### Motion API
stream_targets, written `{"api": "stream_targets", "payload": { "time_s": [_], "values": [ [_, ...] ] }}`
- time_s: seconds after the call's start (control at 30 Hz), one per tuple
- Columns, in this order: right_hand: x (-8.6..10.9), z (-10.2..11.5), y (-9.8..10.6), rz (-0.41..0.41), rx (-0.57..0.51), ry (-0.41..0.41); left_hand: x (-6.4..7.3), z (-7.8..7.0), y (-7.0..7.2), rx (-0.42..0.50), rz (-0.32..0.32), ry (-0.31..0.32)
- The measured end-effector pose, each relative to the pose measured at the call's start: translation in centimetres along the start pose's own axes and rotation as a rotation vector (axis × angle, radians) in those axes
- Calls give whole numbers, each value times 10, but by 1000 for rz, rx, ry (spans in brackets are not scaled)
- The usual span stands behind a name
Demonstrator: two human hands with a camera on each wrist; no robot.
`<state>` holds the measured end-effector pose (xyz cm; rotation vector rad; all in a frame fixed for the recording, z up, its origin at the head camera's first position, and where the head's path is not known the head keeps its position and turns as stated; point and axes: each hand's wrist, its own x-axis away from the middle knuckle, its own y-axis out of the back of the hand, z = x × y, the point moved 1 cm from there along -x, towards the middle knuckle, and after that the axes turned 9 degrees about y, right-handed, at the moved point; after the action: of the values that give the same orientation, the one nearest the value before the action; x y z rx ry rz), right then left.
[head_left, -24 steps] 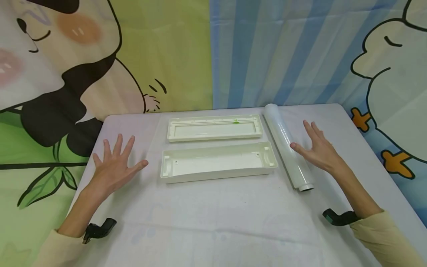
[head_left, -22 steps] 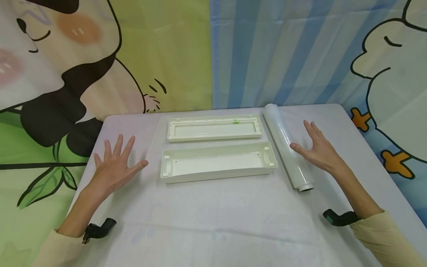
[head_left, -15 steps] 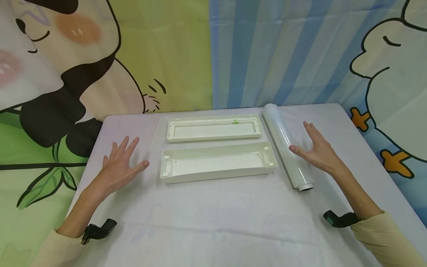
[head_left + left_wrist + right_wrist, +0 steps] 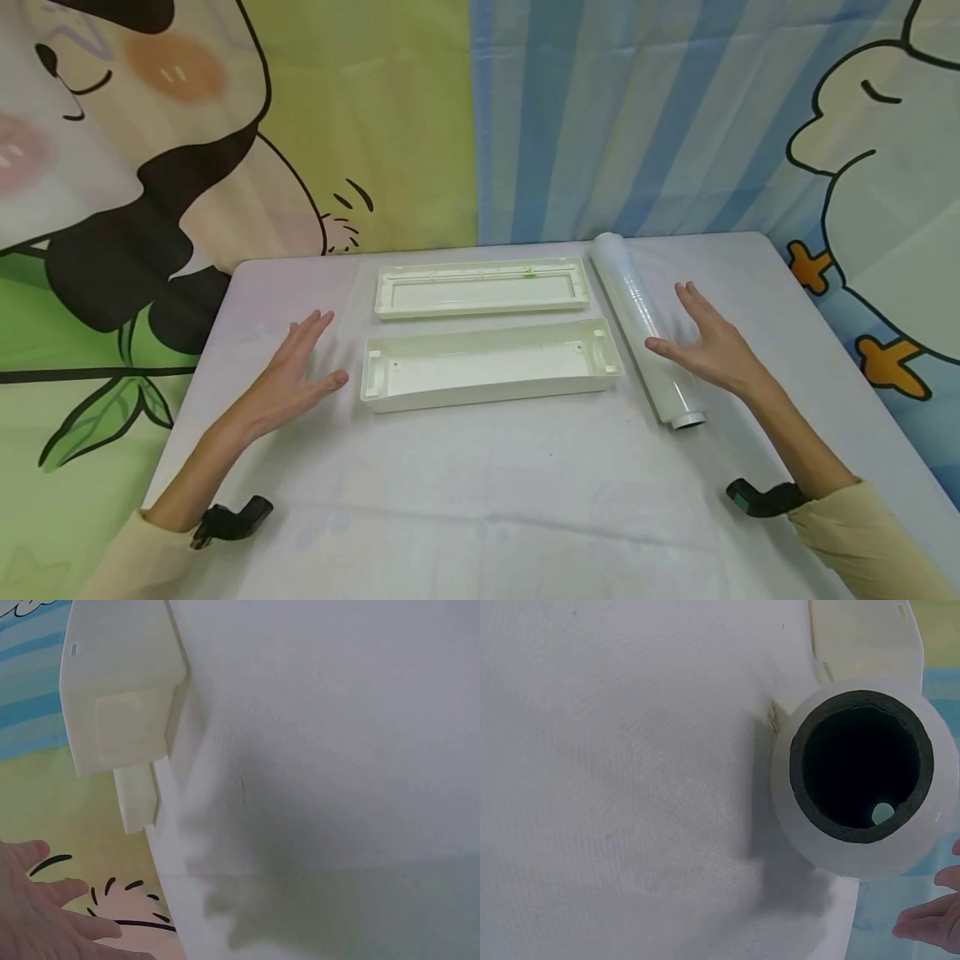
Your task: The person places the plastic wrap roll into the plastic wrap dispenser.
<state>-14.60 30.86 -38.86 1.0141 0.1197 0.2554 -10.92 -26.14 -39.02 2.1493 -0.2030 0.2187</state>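
Note:
My left hand point(image 4: 288, 387) hovers over the left part of the table, fingers straight, thumb pointing toward the long white box point(image 4: 491, 367). It holds nothing. Behind that box lies a white lid point(image 4: 483, 288) with a small green piece point(image 4: 529, 272) on its slider track. At the right, a roll of plastic wrap point(image 4: 647, 329) lies slanting away from me. My right hand point(image 4: 708, 350) is just beside the roll, fingers extended, thumb over the roll's edge; touching or not, I cannot tell. In the right wrist view the roll's hollow core point(image 4: 862, 766) faces the camera.
A white cloth covers the table point(image 4: 480, 508). Cartoon-printed curtains point(image 4: 405, 125) rise behind its far edge and at both sides. A black wrist camera point(image 4: 234, 521) sits on the left wrist and another wrist camera point(image 4: 765, 497) on the right.
My left hand has moved right toward the box and turned, its spread fingers drawing together. The right hand has shifted slightly left and nearer to me. Box, lid and roll have stayed put.

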Motion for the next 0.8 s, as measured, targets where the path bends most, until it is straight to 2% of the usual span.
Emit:
{"api": "stream_targets", "payload": {
  "time_s": [0.17, 0.37, 0.63, 0.8],
  "values": [
    [1, -1, -2, 15, 8, -5, 0, 0, -7, 56, 18, -31],
    [0, -2, -6, 31, 25, -26, -3, 0, -21, 112, 16, -107],
    [-2, -2, -10, 49, 17, -49, -6, -4, -26, 155, 18, -201],
    [-2, -1, -13, 49, 15, -31, -7, -7, -30, 169, 22, -228]
  ]
}}
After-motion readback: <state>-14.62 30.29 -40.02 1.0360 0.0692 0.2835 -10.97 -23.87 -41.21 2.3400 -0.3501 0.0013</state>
